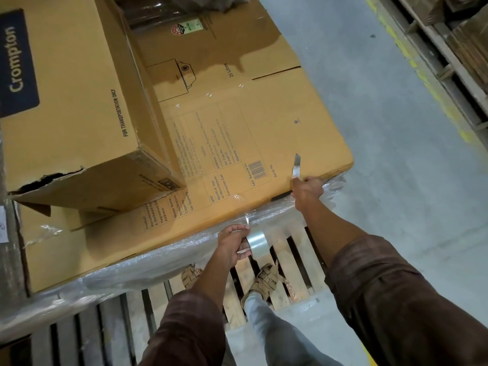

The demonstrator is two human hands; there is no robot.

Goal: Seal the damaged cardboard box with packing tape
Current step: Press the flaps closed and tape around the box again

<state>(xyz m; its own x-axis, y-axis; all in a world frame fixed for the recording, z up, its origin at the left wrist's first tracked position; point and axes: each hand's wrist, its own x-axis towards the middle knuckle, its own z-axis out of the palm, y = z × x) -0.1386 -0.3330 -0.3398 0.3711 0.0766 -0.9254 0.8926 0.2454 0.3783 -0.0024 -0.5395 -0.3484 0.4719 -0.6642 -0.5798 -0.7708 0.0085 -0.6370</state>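
Left hand: the left hand point(232, 243) gripped a roll of clear packing tape point(257, 243), fingers curled through its core, with a drawn strip of tape point(247, 220) running up to the near edge of the large flat carton point(277, 128)
Right hand: the right hand point(307, 191) was closed round a utility knife point(296, 166), blade pointing away over the carton's near right corner
Tape handling: light and sticky; judged likely to fold on itself, so best kept taut and held by the roll
Damaged box: the torn Crompton box point(79, 107) lay on the carton, far left, its near end ripped open
Box handling: stiff panels, weak and soft at the tear; judged best pressed beside the rip
Underfoot: wooden pallet point(287, 265)
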